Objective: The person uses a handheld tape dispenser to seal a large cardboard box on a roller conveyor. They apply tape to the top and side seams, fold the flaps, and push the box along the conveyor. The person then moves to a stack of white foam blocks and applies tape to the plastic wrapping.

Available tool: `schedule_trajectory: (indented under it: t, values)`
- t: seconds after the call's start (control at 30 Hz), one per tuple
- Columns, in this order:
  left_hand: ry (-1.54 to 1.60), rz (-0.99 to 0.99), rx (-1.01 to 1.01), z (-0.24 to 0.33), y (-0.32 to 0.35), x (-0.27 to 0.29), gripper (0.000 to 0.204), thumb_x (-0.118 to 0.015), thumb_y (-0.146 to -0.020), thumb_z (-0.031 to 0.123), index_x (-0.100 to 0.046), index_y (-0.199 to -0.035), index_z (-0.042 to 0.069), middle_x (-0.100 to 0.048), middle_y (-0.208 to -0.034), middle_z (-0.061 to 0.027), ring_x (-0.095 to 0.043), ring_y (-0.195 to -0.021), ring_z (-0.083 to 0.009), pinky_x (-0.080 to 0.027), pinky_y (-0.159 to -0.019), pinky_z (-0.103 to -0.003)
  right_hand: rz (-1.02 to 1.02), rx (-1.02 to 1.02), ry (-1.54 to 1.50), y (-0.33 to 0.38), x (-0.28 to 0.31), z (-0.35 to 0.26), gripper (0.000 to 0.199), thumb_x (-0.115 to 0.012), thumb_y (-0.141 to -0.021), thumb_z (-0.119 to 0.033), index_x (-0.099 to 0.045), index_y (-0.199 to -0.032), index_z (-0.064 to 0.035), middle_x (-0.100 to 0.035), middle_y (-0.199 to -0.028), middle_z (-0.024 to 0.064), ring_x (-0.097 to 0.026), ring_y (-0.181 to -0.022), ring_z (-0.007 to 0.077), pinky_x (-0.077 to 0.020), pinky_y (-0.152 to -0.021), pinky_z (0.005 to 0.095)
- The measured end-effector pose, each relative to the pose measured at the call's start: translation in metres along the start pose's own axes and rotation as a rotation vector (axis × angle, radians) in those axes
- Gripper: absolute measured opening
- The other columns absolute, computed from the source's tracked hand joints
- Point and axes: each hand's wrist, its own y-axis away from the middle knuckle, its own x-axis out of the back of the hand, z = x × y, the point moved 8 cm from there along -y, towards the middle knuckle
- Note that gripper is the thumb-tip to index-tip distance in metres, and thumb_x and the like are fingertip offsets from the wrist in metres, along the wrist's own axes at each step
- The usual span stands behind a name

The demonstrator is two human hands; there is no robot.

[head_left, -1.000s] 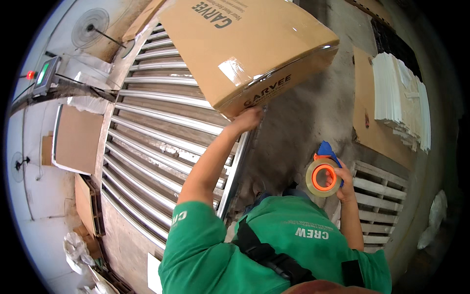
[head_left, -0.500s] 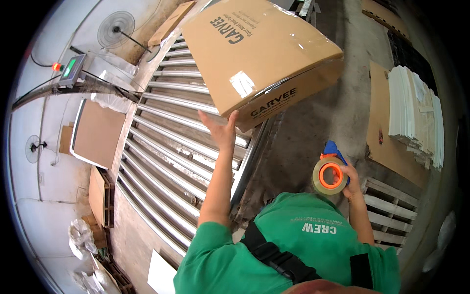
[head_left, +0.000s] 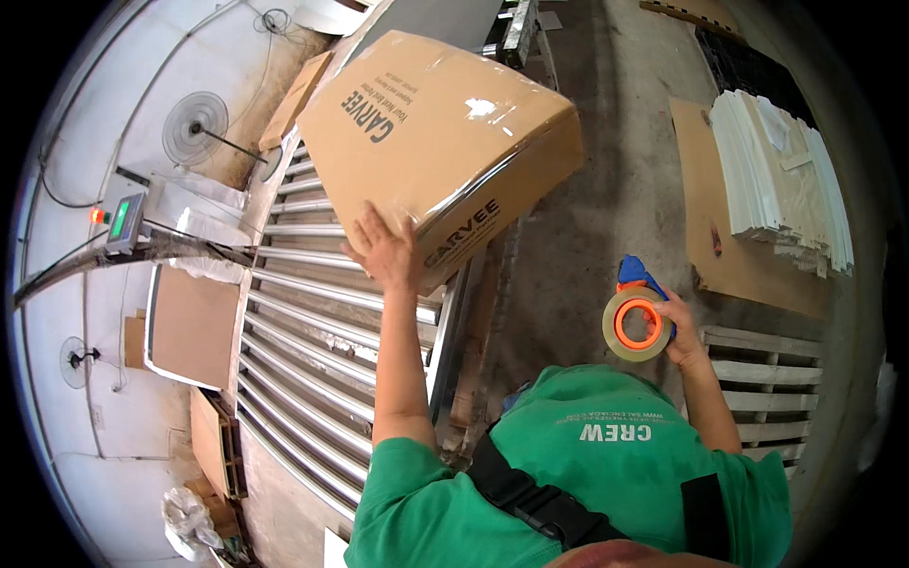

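Note:
A large brown cardboard box (head_left: 445, 123) with dark printing and shiny clear tape along its near edge rests askew on the roller conveyor (head_left: 312, 312), its right end jutting past the side rail. My left hand (head_left: 386, 248) lies with fingers spread on the box's near left corner. Away to the right, my right hand (head_left: 680, 327) grips a tape dispenser (head_left: 635, 324) with a blue and orange body and a wide roll of clear tape. The dispenser is apart from the box, over the floor.
A scale display (head_left: 123, 222) with a red light and a fan (head_left: 196, 128) stand left of the conveyor. White strips (head_left: 776, 180) lie on cardboard (head_left: 701, 208) at the right, near a wooden pallet (head_left: 765, 386). A dark surface (head_left: 426, 21) continues beyond the rollers.
The box has shifted left and farther along the rollers. My left hand has moved from its near corner edge onto its top. My right hand still holds the tape dispenser.

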Motion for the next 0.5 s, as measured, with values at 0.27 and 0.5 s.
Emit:
schedule_trajectory:
  t: [0.27, 0.5]
  values:
    - [-0.072, 0.042, -0.737, 0.159, -0.023, -0.027, 0.071, -0.056, -0.089, 0.046, -0.029, -0.146, 0.015, -0.026, -0.151, -0.0162, -0.021, -0.141, -0.034, -0.008, -0.113, -0.057, 0.039, 0.047, -0.042, -0.007, 0.033, -0.022, 0.061, -0.058, -0.076, -0.02, -0.045, -0.13, 0.0051, -0.06, -0.115, 0.0155, -0.062, -0.102, 0.0226, -0.0517, -0.09, 0.0334]
    - [0.23, 0.026, -0.75, 0.294, -0.12, -0.043, 0.081, -0.055, -0.083, 0.06, -0.03, -0.146, 0.016, -0.026, -0.15, -0.0158, -0.017, -0.142, -0.0315, -0.011, -0.11, -0.061, 0.073, 0.016, -0.032, -0.065, 0.059, -0.016, 0.056, -0.06, -0.077, -0.019, -0.049, -0.128, 0.0022, -0.059, -0.116, 0.0137, -0.061, -0.103, 0.0244, -0.0502, -0.09, 0.0358]
